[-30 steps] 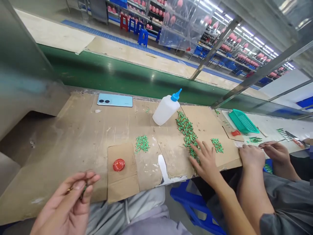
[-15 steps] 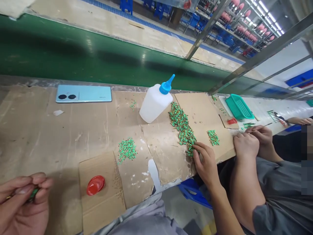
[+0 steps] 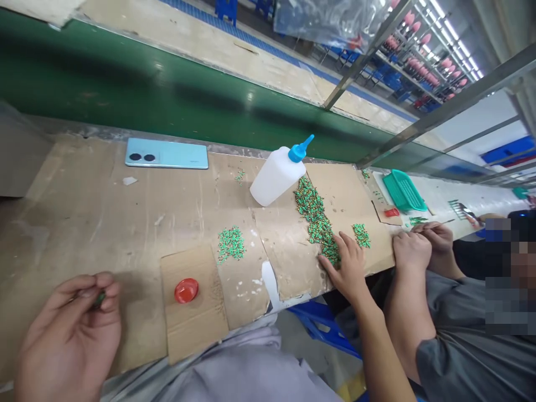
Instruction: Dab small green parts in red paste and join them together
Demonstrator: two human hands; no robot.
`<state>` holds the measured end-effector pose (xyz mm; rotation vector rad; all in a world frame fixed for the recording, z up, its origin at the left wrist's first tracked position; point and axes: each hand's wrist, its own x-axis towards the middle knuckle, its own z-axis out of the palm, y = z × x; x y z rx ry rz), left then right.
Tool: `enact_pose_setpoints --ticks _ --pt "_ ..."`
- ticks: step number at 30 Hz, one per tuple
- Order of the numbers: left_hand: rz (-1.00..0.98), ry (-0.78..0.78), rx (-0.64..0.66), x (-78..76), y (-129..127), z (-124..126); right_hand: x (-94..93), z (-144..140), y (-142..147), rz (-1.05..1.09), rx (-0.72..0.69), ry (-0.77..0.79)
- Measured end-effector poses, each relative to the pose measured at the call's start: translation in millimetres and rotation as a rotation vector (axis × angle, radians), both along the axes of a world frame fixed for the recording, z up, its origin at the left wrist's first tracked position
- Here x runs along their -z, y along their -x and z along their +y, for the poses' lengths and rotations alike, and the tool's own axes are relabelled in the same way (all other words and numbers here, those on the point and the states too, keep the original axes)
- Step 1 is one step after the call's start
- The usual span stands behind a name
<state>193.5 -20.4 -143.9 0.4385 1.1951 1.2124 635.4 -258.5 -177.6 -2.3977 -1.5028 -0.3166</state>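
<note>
My left hand [image 3: 71,335] is at the lower left over the cardboard-covered bench [image 3: 104,223], with thumb and fingers pinched on a small green piece [image 3: 99,298]. My right hand [image 3: 347,267] lies flat, fingers apart, on the near end of a long strip of small green pieces [image 3: 314,215]. A smaller heap of green pieces [image 3: 230,244] sits near the middle, and a red cap [image 3: 186,290] rests on a loose cardboard sheet between my hands.
A white glue bottle [image 3: 276,177] with a blue nozzle lies tilted behind the strip. A light blue phone [image 3: 167,154] lies at the back, by the green conveyor belt [image 3: 167,106]. A co-worker's hands [image 3: 419,245] work at the right, near a green basket [image 3: 404,191].
The view has shifted. My right hand went from curled, picking at the pile, to flat with fingers spread. My left hand stays pinched on the green piece.
</note>
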Motion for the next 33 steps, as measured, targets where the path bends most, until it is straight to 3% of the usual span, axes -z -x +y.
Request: enact_pose_setpoints --ticks 1,4,7,9,13,16,22,26,33 --pt "-0.02 -0.002 -0.05 -5.2 -3.4 -1.0 2.5 -0.3 -5.9 -0.005 0.012 -0.013" --pt "-0.112 -0.026 0.027 -14.2 -8.1 -3.9 5.4 -1.0 -31.1 -0.019 0.024 -0.058" --pt "-0.179 -0.052 0.07 -10.1 -8.8 -7.0 -1.5 1.3 -46.2 -0.025 -0.011 -0.085" --pt "-0.226 -0.063 0.074 -3.0 -9.0 -10.1 -10.0 6.8 -41.0 -0.028 -0.053 -0.112" --pt "-0.284 -0.106 0.069 5.4 -7.2 -20.6 -30.8 29.1 5.7 -0.033 -0.162 -0.219" --pt "-0.342 -0.056 0.101 0.3 -5.1 -31.9 -43.8 57.2 55.2 0.002 -0.304 -0.241" --pt "-0.351 0.004 0.178 -11.0 -3.1 -53.7 -44.6 129.7 128.6 0.147 -0.702 0.042" --pt "-0.318 -0.004 0.147 -11.5 5.3 -66.1 -33.4 156.4 147.9 0.167 -0.822 0.056" --pt "-0.319 0.052 0.212 -17.6 17.2 -82.1 -24.6 168.8 148.4 0.156 -0.961 0.103"
